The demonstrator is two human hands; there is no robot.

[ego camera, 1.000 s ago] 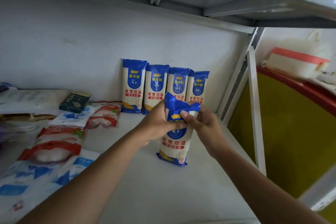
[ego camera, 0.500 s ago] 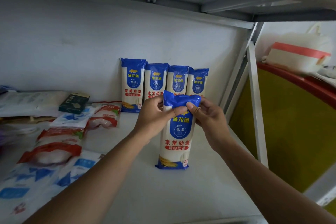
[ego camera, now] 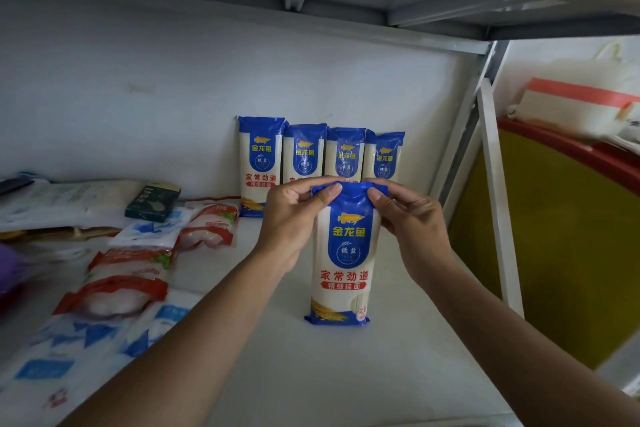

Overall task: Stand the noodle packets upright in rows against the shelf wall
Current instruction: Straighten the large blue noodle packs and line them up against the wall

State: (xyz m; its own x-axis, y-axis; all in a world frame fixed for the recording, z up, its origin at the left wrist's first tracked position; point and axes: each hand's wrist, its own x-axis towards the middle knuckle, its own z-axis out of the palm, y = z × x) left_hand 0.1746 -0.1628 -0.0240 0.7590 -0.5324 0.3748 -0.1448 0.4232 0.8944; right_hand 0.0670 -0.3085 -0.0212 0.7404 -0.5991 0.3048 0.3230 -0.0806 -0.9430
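Observation:
A blue and white noodle packet (ego camera: pixel 344 263) stands upright on the white shelf (ego camera: pixel 311 374), well in front of the wall. My left hand (ego camera: pixel 294 218) pinches its top left corner and my right hand (ego camera: pixel 408 218) pinches its top right corner. Behind it, several matching packets (ego camera: pixel 261 156) lean upright in a row against the white shelf wall (ego camera: pixel 138 97); my hands cover their lower parts.
Red and white packets (ego camera: pixel 128 284) and blue and white bags (ego camera: pixel 83 347) lie flat on the shelf's left side, with a dark green box (ego camera: pixel 152 201) near the wall. The shelf's metal upright (ego camera: pixel 498 201) bounds the right side. Another shelf board hangs overhead.
The held packet went from tilted with a crumpled top to standing straight on its base. Both hands slid up to its top corners.

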